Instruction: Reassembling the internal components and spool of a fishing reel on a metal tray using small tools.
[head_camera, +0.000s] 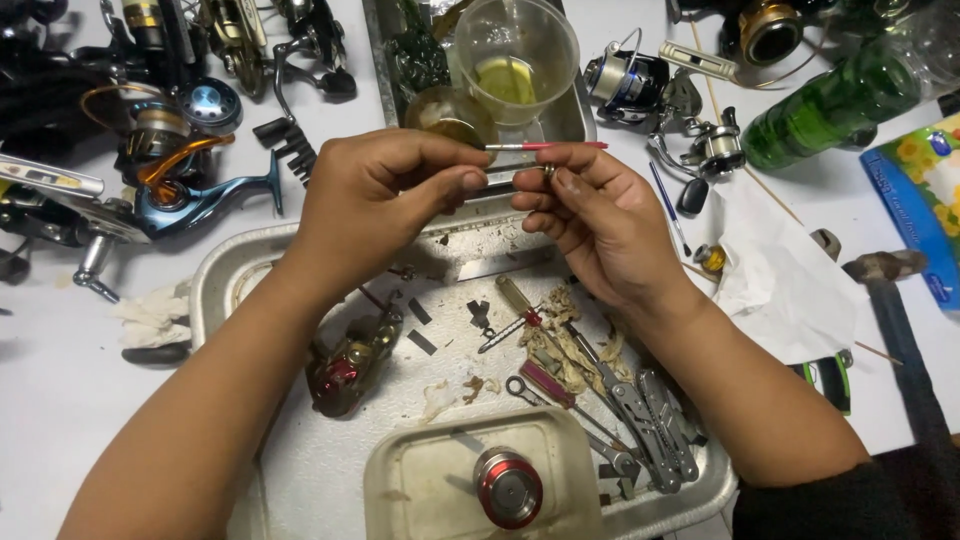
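Two hands meet above a dented metal tray (225, 275) on the white tabletop (60, 400). Fingers of the left hand (375, 200) pinch one end of a thin dark metal shaft (497, 187), while fingers of the right hand (600, 215) grip a small brass ring (549, 172) at its other end and a slim red-handled brush (545, 146) that lies across their tips. Just beyond the fingertips stands a clear plastic cup (517, 60) with yellowish liquid. Below the hands, the tray carries a dark red reel body (350, 365), a folding multi-tool (655, 420) and a red spool (508, 487) in a plastic tub. Fishing reels (180, 150) crowd the left side.
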